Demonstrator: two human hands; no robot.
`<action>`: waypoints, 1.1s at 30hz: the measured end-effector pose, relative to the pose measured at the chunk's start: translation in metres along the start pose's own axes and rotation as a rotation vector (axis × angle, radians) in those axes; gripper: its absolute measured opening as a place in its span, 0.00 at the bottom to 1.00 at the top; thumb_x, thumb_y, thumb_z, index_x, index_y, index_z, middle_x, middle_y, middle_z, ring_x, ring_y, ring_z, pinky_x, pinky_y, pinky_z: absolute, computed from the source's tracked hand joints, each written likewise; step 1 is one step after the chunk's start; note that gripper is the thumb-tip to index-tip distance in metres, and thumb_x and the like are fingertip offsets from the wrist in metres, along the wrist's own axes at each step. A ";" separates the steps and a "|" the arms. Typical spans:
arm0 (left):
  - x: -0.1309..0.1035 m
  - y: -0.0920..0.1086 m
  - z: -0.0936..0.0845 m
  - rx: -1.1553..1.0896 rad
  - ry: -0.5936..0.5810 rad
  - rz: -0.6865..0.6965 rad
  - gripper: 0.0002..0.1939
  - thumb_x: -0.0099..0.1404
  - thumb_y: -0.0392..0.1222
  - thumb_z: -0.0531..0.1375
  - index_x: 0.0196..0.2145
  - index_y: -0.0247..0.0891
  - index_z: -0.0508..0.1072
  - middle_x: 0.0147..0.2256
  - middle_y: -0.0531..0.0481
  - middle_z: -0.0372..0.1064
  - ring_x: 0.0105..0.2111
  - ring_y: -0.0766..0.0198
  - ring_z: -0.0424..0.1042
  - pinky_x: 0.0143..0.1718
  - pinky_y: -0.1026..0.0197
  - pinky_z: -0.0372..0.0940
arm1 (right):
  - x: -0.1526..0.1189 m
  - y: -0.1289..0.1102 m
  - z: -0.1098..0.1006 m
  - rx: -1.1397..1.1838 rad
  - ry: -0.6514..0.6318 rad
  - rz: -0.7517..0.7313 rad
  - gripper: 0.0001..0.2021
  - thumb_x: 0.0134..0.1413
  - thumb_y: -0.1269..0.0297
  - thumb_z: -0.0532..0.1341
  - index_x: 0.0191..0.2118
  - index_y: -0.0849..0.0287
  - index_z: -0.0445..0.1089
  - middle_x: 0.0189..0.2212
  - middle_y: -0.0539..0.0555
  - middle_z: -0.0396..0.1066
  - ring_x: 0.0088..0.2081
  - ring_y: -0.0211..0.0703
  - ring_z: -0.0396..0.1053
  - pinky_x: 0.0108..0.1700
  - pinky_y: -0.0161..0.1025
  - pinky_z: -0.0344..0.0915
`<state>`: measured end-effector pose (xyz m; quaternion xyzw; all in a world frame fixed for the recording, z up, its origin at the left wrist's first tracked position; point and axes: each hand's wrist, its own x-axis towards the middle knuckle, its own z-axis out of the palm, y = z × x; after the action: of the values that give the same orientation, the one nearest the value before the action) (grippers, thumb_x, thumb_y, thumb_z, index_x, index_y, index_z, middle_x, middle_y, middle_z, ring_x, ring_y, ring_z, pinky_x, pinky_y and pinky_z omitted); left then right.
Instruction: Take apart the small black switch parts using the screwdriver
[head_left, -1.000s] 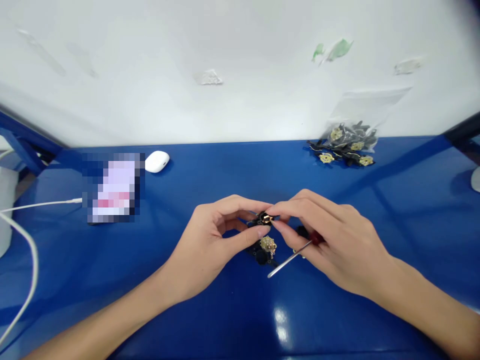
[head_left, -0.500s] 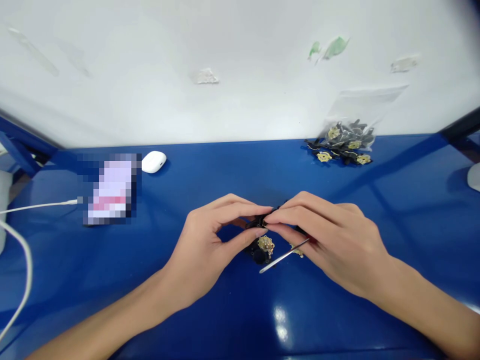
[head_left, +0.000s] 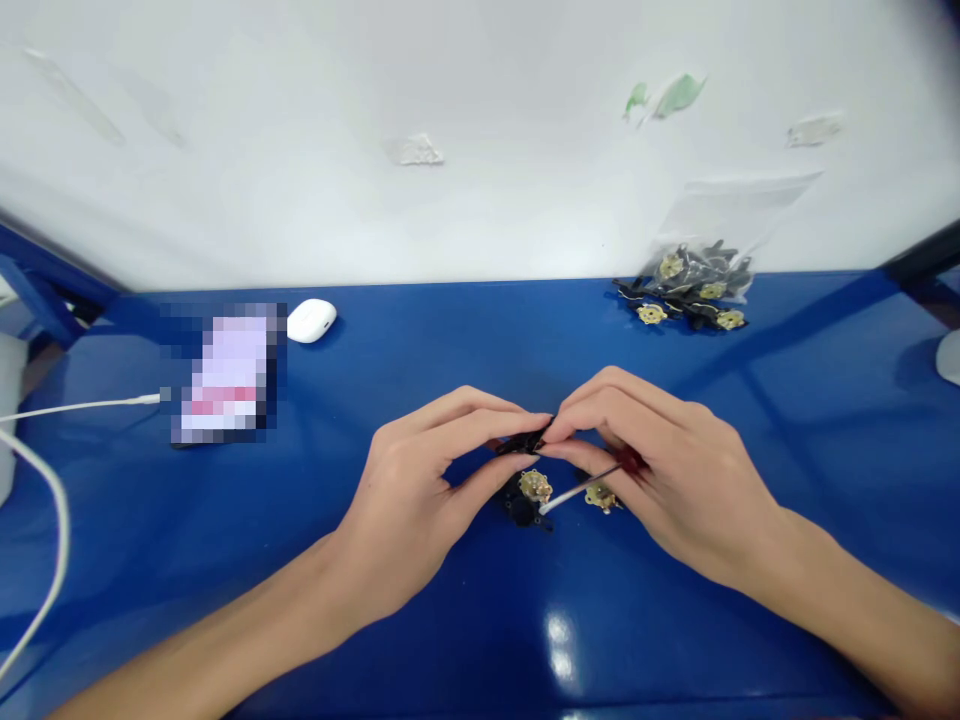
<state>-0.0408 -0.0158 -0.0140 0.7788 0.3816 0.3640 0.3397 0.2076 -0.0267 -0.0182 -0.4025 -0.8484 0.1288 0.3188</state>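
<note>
My left hand [head_left: 416,495] pinches a small black plastic part [head_left: 520,442] between thumb and fingers, just above the table. At its right end, the thumb and index fingertip of my right hand [head_left: 671,475] close on the same part. A screwdriver [head_left: 576,491] with a reddish handle is tucked in my right palm, its metal shaft pointing down and left. Beneath the hands lie a gold toothed disc [head_left: 535,486], a black round part [head_left: 523,512] and another gold piece [head_left: 601,496]. My fingers cover much of the held part.
On the blue table [head_left: 420,350], a blurred-out phone [head_left: 229,375] with a white cable [head_left: 97,407] lies left beside a white earbud case [head_left: 312,321]. Several black and gold parts [head_left: 679,308] and a clear plastic bag [head_left: 739,215] of them rest back right against the white wall [head_left: 487,220].
The screwdriver's shaft has swung so its tip sits higher and further right, near the black round part. Both hands keep their hold, and the right fingers have shifted slightly.
</note>
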 end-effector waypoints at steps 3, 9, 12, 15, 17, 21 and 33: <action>-0.003 0.000 0.001 0.042 0.010 0.053 0.14 0.78 0.30 0.70 0.55 0.45 0.87 0.51 0.52 0.86 0.48 0.64 0.85 0.53 0.65 0.78 | 0.000 0.001 0.000 0.064 -0.017 0.023 0.05 0.80 0.72 0.65 0.48 0.55 0.74 0.41 0.49 0.77 0.31 0.34 0.69 0.33 0.34 0.65; -0.005 -0.003 0.002 0.148 0.067 0.084 0.14 0.79 0.31 0.69 0.57 0.45 0.86 0.53 0.50 0.86 0.50 0.62 0.86 0.55 0.62 0.78 | -0.001 -0.001 -0.001 0.216 -0.037 0.115 0.04 0.79 0.67 0.67 0.46 0.52 0.75 0.39 0.48 0.76 0.31 0.36 0.69 0.32 0.37 0.64; -0.003 -0.004 0.000 0.173 0.138 0.040 0.13 0.79 0.34 0.70 0.56 0.48 0.87 0.53 0.51 0.86 0.50 0.60 0.86 0.55 0.59 0.79 | -0.002 -0.002 -0.002 0.235 0.009 0.208 0.04 0.79 0.63 0.68 0.46 0.50 0.76 0.39 0.47 0.80 0.27 0.36 0.69 0.29 0.38 0.64; -0.001 -0.004 -0.001 0.178 0.192 -0.022 0.11 0.78 0.37 0.71 0.55 0.48 0.88 0.52 0.51 0.87 0.49 0.59 0.85 0.53 0.58 0.81 | -0.003 0.001 -0.003 0.150 0.065 0.254 0.02 0.77 0.62 0.69 0.47 0.48 0.78 0.32 0.44 0.79 0.22 0.36 0.65 0.26 0.40 0.61; -0.001 -0.004 -0.001 0.181 0.218 -0.063 0.11 0.78 0.38 0.72 0.55 0.48 0.88 0.52 0.51 0.87 0.48 0.58 0.85 0.52 0.58 0.81 | -0.002 0.004 -0.003 0.099 0.084 0.246 0.03 0.76 0.64 0.70 0.47 0.47 0.80 0.29 0.44 0.77 0.22 0.37 0.64 0.25 0.41 0.59; -0.001 -0.004 0.000 0.187 0.221 -0.096 0.11 0.79 0.40 0.71 0.56 0.49 0.88 0.53 0.51 0.86 0.49 0.57 0.85 0.49 0.58 0.81 | 0.002 0.006 0.001 0.076 0.050 0.212 0.05 0.76 0.69 0.69 0.47 0.50 0.81 0.36 0.47 0.79 0.27 0.38 0.68 0.28 0.40 0.61; 0.003 -0.010 0.000 0.089 0.238 -0.190 0.12 0.79 0.43 0.72 0.57 0.48 0.88 0.54 0.52 0.85 0.48 0.58 0.85 0.56 0.55 0.79 | 0.005 0.017 0.016 -0.064 -0.116 0.091 0.13 0.83 0.73 0.58 0.55 0.56 0.80 0.49 0.56 0.82 0.41 0.44 0.80 0.42 0.42 0.71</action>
<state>-0.0432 -0.0083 -0.0208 0.7048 0.5070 0.4027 0.2899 0.2050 -0.0113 -0.0358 -0.4426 -0.8499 0.1391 0.2499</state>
